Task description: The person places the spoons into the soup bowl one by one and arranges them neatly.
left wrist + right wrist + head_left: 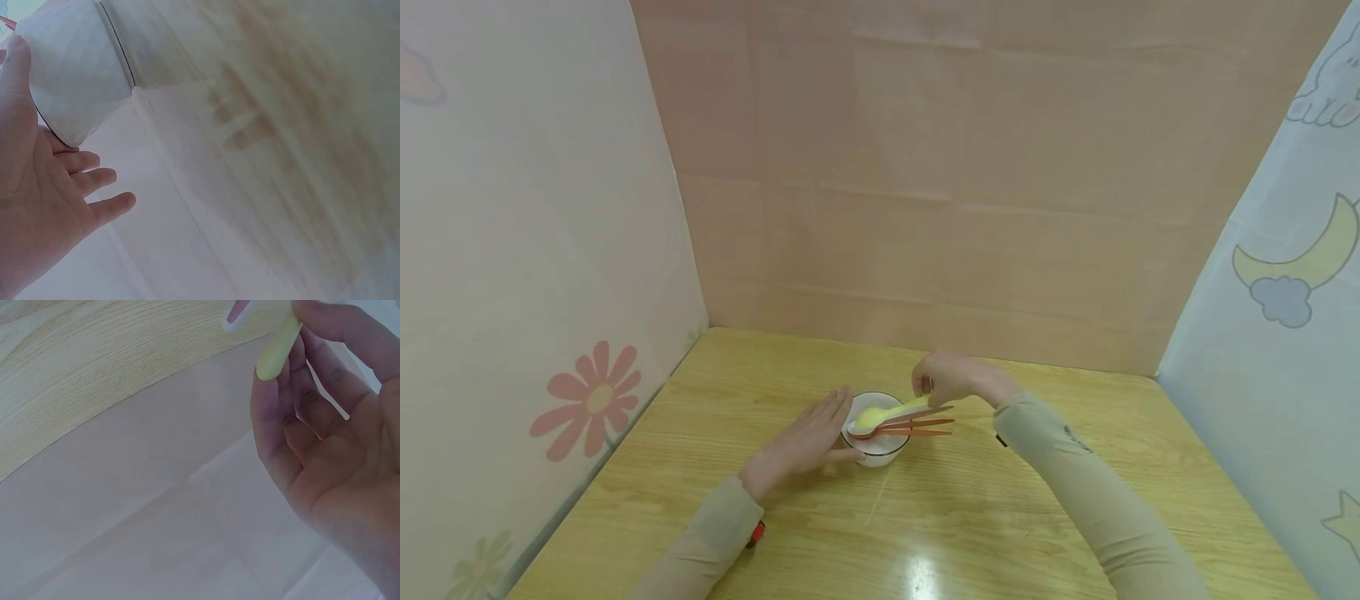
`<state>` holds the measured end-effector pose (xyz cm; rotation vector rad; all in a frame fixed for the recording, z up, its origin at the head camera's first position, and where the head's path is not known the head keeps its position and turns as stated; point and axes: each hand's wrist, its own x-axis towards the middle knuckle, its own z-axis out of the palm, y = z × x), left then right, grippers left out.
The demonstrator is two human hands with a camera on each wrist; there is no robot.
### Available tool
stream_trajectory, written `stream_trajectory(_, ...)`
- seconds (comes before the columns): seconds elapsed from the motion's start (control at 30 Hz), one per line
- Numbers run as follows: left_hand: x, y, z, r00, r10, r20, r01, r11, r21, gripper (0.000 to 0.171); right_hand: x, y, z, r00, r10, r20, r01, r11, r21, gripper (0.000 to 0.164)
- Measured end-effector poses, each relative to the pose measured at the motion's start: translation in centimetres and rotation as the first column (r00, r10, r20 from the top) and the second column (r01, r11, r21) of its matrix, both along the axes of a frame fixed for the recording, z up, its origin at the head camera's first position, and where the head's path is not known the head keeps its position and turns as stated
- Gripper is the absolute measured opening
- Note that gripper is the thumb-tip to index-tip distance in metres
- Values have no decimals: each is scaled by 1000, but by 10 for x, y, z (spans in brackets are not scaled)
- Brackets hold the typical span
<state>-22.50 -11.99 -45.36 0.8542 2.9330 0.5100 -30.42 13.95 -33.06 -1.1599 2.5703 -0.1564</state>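
Note:
A white bowl point(880, 461) with a dark rim stands on the table. My left hand point(808, 433) holds it from the left, the thumb at the near side and the fingers along the far left side. In the left wrist view the bowl point(81, 69) sits between thumb and index finger, the other fingers spread out. My right hand point(946, 377) pinches the handle of a yellow spoon point(872, 417) whose head is over the bowl. Under it lie a white spoon point(917, 415) and several red and orange spoons point(934, 432), handles pointing right over the rim.
The wooden table point(1037, 517) meets a pinkish back wall covering point(925, 208). Pale printed sheets stand on both sides, with a flower point(598, 398) at left and a moon point(1300, 258) at right. A small red and black object point(756, 534) shows beside the left sleeve.

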Motion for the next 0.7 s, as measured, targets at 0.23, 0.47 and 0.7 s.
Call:
stream_trajectory(0.23,0,-2,-1,1000,-4,2,4,1000,10,98,2,-7,2,1000,-15,16,14,999,36,20)
stream_trajectory(0.47,-1,-3,-3,1000,-4,-7,4,1000,10,98,0,-11,-2,1000,-28,11,27,997,68,20)
stream_trajectory(0.7,-2,-3,-4,1000,-3,-8,3,1000,5,98,-2,-14,-6,999,-47,4,46,995,93,19)
